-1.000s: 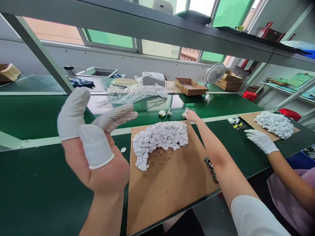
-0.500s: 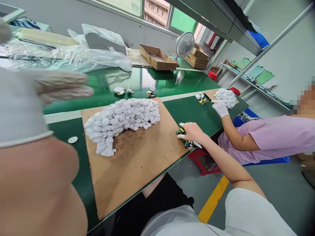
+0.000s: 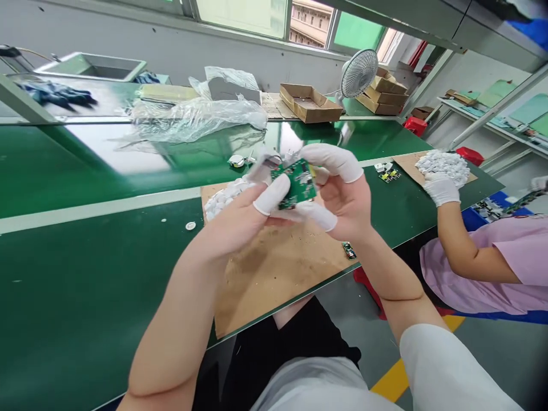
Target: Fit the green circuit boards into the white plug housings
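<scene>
Two hands are on one green circuit board [image 3: 299, 185], held up over the cardboard sheet [image 3: 274, 285]: the left hand [image 3: 252, 208] pins it with a capped thumb across its face, while the right hand [image 3: 349, 197] grips the opposite edge between thumb and fingers. Something pale blurs beside it, too smeared to name. Handling of this piece looks midway, I'd judge, as it's up in the fingers and not set down. Over at the sheet's near right edge lies another board [image 3: 349, 250], untouched. Beyond the left hand, a pile of white pieces [image 3: 222, 197] shows, partly hidden; whether those are finished, I can't tell. And off to the left, one white disc [image 3: 190, 226] sits alone on the green bench [image 3: 85, 285].
</scene>
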The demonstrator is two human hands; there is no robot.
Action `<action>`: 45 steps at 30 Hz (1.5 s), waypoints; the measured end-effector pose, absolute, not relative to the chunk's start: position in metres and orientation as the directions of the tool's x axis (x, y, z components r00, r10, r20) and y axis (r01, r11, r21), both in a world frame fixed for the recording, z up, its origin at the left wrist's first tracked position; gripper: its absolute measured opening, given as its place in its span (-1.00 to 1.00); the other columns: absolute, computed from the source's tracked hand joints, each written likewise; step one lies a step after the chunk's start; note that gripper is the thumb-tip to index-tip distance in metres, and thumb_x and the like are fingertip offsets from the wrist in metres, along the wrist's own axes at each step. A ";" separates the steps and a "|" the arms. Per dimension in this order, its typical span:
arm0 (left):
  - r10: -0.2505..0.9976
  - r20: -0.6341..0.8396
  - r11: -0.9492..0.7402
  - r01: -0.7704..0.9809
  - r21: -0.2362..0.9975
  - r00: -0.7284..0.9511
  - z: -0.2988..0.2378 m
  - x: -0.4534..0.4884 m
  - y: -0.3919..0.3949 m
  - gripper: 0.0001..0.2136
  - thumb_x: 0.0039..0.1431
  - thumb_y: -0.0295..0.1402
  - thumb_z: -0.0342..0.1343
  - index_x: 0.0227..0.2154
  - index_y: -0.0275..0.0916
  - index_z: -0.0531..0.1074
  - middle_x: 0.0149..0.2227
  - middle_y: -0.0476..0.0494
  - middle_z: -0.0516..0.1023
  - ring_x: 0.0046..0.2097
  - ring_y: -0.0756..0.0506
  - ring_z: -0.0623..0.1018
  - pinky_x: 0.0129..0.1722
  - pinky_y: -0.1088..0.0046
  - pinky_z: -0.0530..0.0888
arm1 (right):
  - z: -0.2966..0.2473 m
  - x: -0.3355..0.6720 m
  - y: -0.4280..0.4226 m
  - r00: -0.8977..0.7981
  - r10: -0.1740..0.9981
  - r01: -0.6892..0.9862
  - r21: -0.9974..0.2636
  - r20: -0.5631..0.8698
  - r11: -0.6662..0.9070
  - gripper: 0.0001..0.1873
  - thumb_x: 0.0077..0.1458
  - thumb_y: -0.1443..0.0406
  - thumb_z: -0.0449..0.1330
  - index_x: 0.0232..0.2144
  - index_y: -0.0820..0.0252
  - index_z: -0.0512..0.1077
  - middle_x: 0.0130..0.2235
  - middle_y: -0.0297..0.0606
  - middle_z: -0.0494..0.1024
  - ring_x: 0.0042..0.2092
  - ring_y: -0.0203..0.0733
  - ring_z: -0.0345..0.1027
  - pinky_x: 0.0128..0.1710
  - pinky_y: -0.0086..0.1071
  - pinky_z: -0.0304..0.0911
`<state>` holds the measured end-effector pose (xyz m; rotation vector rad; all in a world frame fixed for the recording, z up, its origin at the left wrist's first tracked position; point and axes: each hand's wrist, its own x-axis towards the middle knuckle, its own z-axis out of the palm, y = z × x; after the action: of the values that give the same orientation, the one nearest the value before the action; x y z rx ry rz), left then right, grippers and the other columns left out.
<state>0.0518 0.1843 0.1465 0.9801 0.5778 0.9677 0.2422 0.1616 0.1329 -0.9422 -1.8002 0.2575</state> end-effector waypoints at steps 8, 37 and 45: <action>0.989 -0.093 0.146 -0.617 0.773 0.117 0.171 0.041 0.191 -0.89 0.39 -0.30 0.26 -0.14 -0.20 0.60 -0.22 -0.16 0.75 -0.06 -0.20 0.76 -0.27 0.47 0.67 | 0.103 0.245 0.181 -0.244 0.874 0.882 -0.278 0.421 0.381 -0.58 0.46 0.12 0.14 0.20 0.20 0.50 0.09 -0.03 0.65 0.15 0.12 0.52 0.14 -0.06 0.46; 0.968 0.039 0.106 -0.540 0.835 0.249 0.171 0.040 0.169 -0.82 0.40 -0.24 0.19 -0.20 -0.25 0.55 -0.43 -0.05 0.49 -0.49 -0.03 0.41 -0.51 0.48 0.40 | 0.175 0.195 0.159 -0.118 0.620 0.465 -0.509 0.776 0.725 -0.89 0.25 0.35 0.43 -0.25 -0.02 0.63 -0.23 -0.37 0.52 -0.18 -0.18 0.46 -0.12 -0.25 0.35; 0.949 0.134 -0.043 -0.305 0.951 0.284 0.162 0.034 0.143 -0.34 0.32 0.00 0.37 0.36 -0.13 0.35 -0.38 0.04 0.45 -0.39 -0.01 0.32 -0.42 0.48 0.36 | 0.167 0.195 0.163 -0.034 0.828 0.055 -0.826 0.560 0.561 -0.68 0.14 0.28 0.52 -0.05 -0.01 0.64 -0.40 -0.44 0.45 -0.41 -0.28 0.28 -0.46 -0.42 0.25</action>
<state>0.0338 0.1430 0.1620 1.1804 0.7238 1.1720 0.1953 0.1629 0.1673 -0.7927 -1.4903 0.7400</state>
